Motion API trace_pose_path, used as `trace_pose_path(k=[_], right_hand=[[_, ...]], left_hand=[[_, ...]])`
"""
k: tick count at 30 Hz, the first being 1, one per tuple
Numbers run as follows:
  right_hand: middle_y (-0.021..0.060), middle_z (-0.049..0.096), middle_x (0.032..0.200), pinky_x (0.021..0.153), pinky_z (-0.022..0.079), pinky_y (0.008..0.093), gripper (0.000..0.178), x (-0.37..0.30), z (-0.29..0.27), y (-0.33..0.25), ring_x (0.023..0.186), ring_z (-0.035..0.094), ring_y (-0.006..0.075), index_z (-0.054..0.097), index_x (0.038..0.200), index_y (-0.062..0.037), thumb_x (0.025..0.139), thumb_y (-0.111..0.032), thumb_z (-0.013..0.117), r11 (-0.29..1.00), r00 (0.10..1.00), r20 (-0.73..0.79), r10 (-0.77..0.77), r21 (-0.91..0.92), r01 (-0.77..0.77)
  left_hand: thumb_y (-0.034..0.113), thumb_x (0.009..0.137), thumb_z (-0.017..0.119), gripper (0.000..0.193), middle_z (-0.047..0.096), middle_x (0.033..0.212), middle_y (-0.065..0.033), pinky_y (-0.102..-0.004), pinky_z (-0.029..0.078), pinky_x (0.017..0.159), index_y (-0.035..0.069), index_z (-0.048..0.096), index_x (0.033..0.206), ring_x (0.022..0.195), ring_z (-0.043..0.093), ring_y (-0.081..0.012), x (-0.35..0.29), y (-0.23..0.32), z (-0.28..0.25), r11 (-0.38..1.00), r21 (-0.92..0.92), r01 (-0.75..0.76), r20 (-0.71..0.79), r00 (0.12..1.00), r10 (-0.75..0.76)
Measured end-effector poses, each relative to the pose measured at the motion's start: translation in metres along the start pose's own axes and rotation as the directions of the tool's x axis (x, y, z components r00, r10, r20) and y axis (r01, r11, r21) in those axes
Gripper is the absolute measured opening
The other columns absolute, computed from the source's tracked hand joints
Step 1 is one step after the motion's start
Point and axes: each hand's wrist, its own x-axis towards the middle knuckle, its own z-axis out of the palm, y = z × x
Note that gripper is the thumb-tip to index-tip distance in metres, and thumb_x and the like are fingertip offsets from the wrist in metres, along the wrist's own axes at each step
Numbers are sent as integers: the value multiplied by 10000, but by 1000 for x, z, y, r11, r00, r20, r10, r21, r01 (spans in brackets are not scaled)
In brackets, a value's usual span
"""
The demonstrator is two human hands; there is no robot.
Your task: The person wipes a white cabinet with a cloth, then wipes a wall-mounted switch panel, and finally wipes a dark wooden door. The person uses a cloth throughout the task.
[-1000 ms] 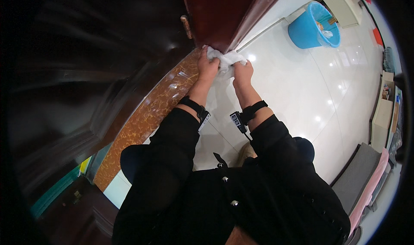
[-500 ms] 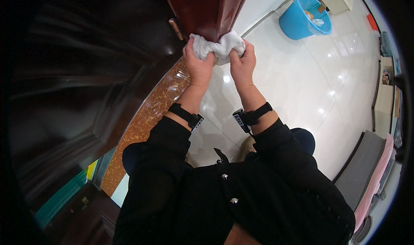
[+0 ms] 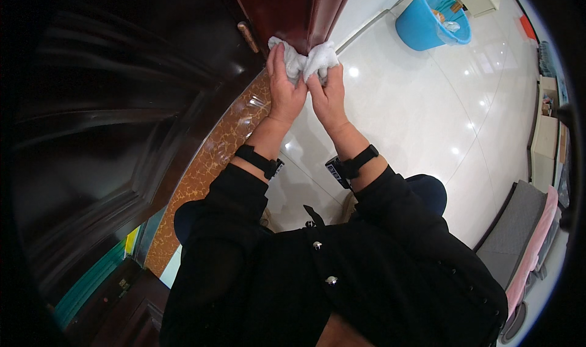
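Note:
A bunched white cloth (image 3: 321,59) is pressed against the lower end of a dark red-brown wooden door frame (image 3: 287,14). My left hand (image 3: 285,90) grips the cloth's left part, its fingers up along the frame's left side. On the other side my right hand (image 3: 328,97) pinches the right part of the cloth, close beside the left hand. The cloth hides the frame's foot. A dark wooden door (image 3: 122,115) with a bronze-coloured hinge (image 3: 248,37) stands to the left of my hands.
A blue bin (image 3: 421,26) with a liner and some rubbish stands at the far right. Brown patterned stone (image 3: 198,170) forms the threshold beside the door. Glossy white floor tiles (image 3: 415,109) spread to the right, toward a grey cushioned seat (image 3: 513,225) with a pink cloth.
Both hands have drawn closer together, the right one moving left. The cloth is bunched more narrowly around the frame's lower end.

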Motion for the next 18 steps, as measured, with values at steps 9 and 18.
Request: trace_pose_path(k=[9,18], right_hand=[[219,581,1166,931,474,405,316,-5,20,46,1066,598,334,536,1214,49,975,-156,516,975,994,-42,104,-192,-110],[316,549,1206,928,462,495,331,-9,27,85,1090,559,484,517,1215,50,951,-147,485,918,927,36,374,-154,-364]], left_hand=[[33,838,657,754,349,1506,-308,-458,313,1162,-51,301,1499,1381,378,-452,-17,-42,23,984,124,127,30,991,-132],[72,789,689,828,359,1499,-324,-456,308,1170,-65,284,1497,1393,363,-457,-24,-70,30,954,132,268,86,956,-280]])
